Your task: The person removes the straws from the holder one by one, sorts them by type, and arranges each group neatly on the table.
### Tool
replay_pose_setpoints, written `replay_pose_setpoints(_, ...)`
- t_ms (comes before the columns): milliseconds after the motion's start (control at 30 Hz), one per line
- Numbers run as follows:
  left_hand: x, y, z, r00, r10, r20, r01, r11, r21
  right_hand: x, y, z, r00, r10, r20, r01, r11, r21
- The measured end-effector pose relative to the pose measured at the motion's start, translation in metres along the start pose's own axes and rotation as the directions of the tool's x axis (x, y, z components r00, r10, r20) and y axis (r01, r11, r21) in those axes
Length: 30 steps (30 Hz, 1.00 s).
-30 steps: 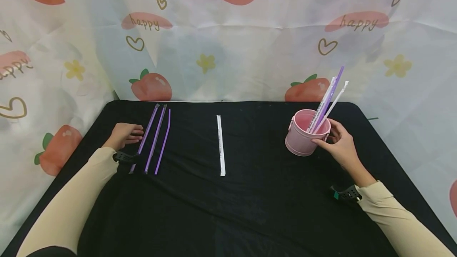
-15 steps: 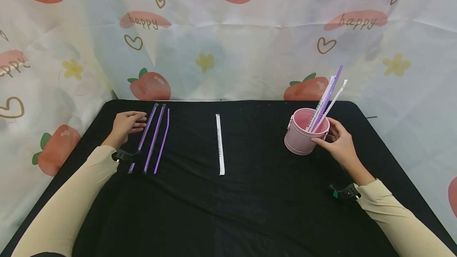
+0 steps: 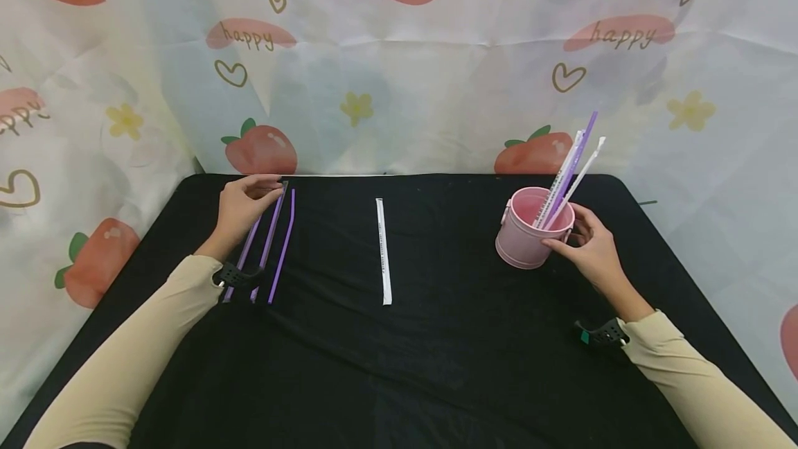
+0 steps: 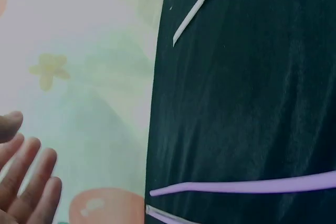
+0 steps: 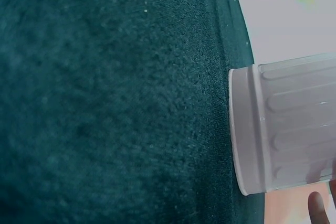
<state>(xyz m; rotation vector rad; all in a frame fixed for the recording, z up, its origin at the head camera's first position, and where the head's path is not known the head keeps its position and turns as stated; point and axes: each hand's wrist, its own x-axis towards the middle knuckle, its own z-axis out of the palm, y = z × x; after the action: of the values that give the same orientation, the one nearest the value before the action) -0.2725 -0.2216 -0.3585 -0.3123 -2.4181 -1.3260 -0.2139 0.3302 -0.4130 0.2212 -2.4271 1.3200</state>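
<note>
My left hand is over the far ends of the purple straws at the left, its fingers loosely bent and holding nothing. In the left wrist view those fingers hang apart from each other. It partly covers the leftmost purple straw and reaches the tip of the middle purple straw. The right purple straw lies just beside them. My right hand grips the side of a pink bucket, thumb in front and fingers behind. Leaning in the bucket are a purple straw and white paper-wrapped straws.
Midway along the black-covered table lies a single white paper-wrapped straw. A fruit-patterned cloth hangs upright behind the table's far edge and along its left side.
My left hand has moved away from me and to the right, from beside the leftmost straw to over the straws' far ends. My right hand stays on the bucket.
</note>
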Motion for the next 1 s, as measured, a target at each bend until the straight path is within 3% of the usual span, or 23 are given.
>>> replay_pose_setpoints(233, -0.007, 0.039, 0.004, 0.995, 0.088, 0.05, -0.083, 0.992, -0.093, 0.0, -0.003, 0.0, 1.0, 0.01, 0.011, -0.01, 1.0, -0.009)
replay_pose_setpoints(367, -0.008, 0.049, 0.009, 0.991, 0.107, 0.082, -0.097, 0.988, -0.12, 0.0, -0.003, -0.001, 1.0, 0.0, 0.008, 0.0, 1.0, -0.004)
replay_pose_setpoints(667, -0.003, 0.064, 0.027, 0.982, 0.148, 0.114, -0.125, 0.975, -0.185, -0.001, 0.0, -0.001, 1.0, 0.0, 0.009, 0.0, 1.0, -0.011)
replay_pose_setpoints(900, 0.015, 0.048, 0.053, 0.978, 0.161, 0.131, -0.123, 0.958, -0.259, -0.002, -0.005, 0.0, 1.0, -0.005, 0.002, 0.005, 1.0, 0.005)
replay_pose_setpoints(1000, 0.019, 0.055, 0.063, 0.976, 0.17, 0.132, -0.126, 0.949, -0.29, -0.001, -0.004, 0.0, 1.0, -0.008, 0.002, 0.008, 1.0, 0.007)
